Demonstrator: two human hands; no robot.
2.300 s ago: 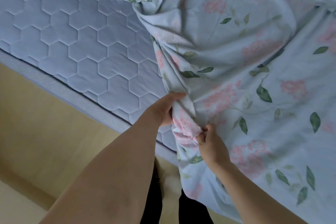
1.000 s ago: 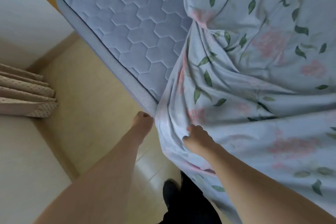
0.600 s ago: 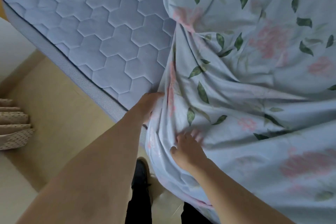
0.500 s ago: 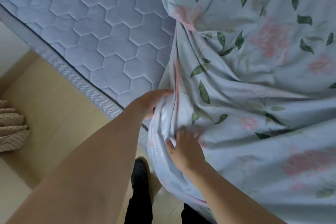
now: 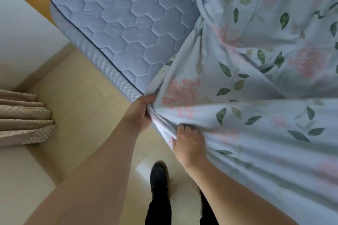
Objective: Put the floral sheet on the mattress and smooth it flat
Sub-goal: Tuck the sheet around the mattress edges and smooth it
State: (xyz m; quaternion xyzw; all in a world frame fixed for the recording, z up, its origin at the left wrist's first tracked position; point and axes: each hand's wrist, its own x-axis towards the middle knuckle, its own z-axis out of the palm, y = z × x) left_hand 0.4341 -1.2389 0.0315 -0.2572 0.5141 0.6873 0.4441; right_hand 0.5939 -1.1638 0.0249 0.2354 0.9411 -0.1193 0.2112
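Observation:
The floral sheet, pale blue with pink blooms and green leaves, lies rumpled over the right part of the mattress and hangs over its near edge. The quilted blue mattress top is bare on the left, up to its far left corner. My left hand grips a bunched fold of the sheet's edge just off the mattress side. My right hand clutches the same gathered edge a little lower and to the right, fingers curled into the cloth.
Pale wooden floor runs beside the mattress. A beige dotted curtain hangs at the left against a white wall. My dark shoe stands on the floor below my hands.
Both hands have regathered the sheet's edge and pulled it out past the mattress side. The view has swung so the mattress's far left corner shows again.

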